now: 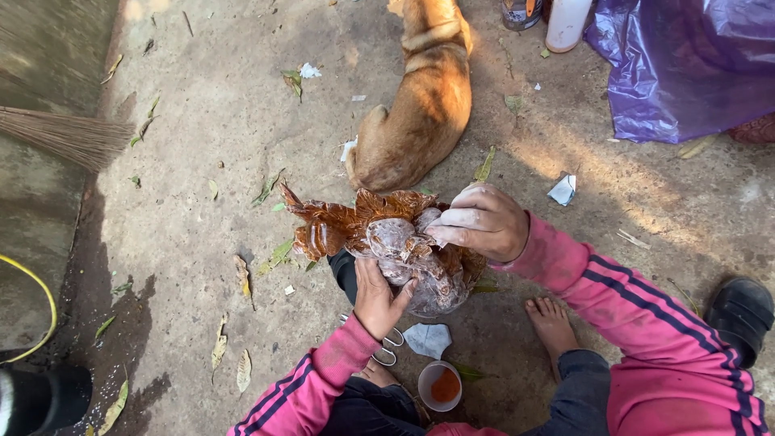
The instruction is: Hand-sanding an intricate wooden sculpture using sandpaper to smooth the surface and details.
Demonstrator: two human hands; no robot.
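Rough grey concrete ground point(202, 161) fills the view, dusty and strewn with dry curled leaves and scraps of paper. At the far left the stiff straw bristles of a broom point(69, 137) fan out beside a thin yellow hose point(44, 295) that curves past a dark patch. Near the middle, the left hand point(378, 297), in a pink sleeve with dark stripes, cups the underside of a crinkled clear plastic bag point(404, 242) stained glossy brown, its fingers pressed up against the bulging round bottom. The bag's twisted, ragged top flares out to the left like wet foil. Behind it a tan short-haired dog point(420, 105) lies stretched on the concrete. Below the bag lie metal scissors point(387, 347), a crumpled pale scrap, and a small round cup point(440, 386) holding orange-red powder. The right hand point(484, 222) is curled over the upper side of the bag, fingers pinching its wrinkled film. Further right, a bare foot point(553, 323) rests on the ground, a shiny purple plastic sheet point(686, 64) bunches in the corner, and a black rubber sandal point(739, 315) sits by the edge.
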